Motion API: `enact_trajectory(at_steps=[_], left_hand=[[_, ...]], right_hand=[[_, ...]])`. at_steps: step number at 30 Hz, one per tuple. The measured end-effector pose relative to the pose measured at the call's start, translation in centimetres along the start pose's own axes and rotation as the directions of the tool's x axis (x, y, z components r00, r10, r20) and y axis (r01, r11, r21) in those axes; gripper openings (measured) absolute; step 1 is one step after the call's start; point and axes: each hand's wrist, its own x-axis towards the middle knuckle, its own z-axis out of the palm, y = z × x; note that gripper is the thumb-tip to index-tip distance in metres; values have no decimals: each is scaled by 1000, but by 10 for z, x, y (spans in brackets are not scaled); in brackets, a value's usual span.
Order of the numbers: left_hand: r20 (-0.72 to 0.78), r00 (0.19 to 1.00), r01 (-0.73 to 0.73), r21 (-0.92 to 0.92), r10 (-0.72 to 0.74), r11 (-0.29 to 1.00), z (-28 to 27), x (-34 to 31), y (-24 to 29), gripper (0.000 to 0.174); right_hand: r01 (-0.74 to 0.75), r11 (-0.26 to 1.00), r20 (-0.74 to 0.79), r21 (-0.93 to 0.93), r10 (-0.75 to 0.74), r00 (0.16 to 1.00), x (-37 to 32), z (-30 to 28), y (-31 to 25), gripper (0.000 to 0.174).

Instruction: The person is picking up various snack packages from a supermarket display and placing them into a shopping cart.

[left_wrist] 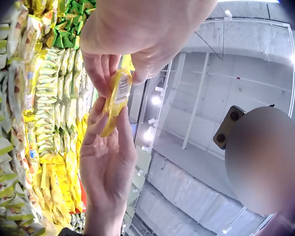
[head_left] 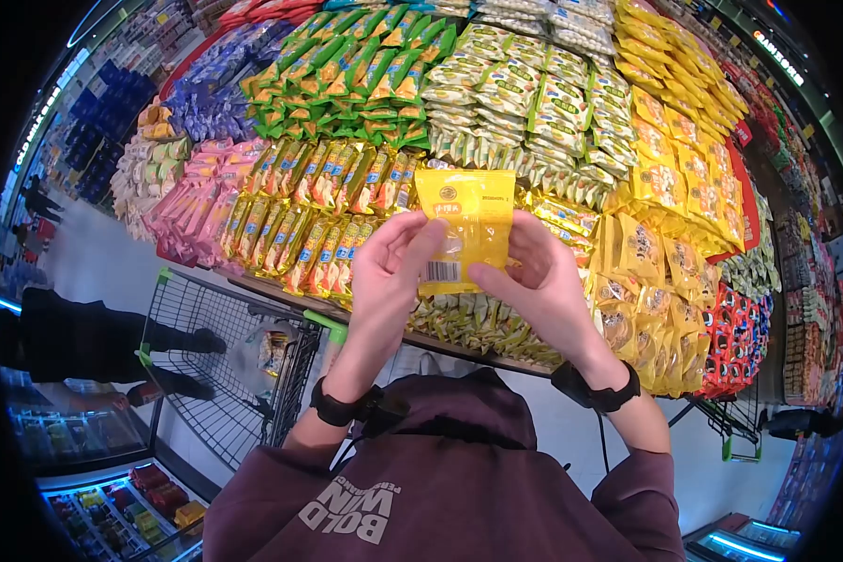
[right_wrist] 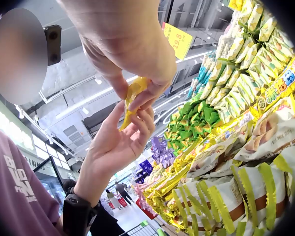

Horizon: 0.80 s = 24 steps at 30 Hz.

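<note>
Head view: the left hand [head_left: 393, 262] and right hand [head_left: 545, 281] pinched opposite sides of a yellow snack packet [head_left: 473, 229], its barcode [head_left: 443, 272] at lower left, before heaped packaged snacks [head_left: 347, 178]. Left wrist view: both hands gripped the packet, tilted. Right wrist view: the packet stood between the hands, a yellow price sign [right_wrist: 178, 40] beyond.

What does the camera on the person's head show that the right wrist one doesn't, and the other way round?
Only the head view shows the barcode and the red packets at the display's right end.

Only the right wrist view shows the store ceiling and a yellow price sign reading 19.8.

Both show the left hand and right hand holding a yellow packet, plus green packets on display.
</note>
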Motion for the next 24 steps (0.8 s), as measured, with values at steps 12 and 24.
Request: enact_trajectory(at_steps=[12,24], left_hand=[[24,999,-23,15,23,1000,-2,-1,5,23],[139,981,-149,112,133,983,-3,-2,5,34]], right_hand=[[9,999,26,43,-10,1000,1,2,3,47],[142,990,-11,-8,-142,990,5,-3,11,34]])
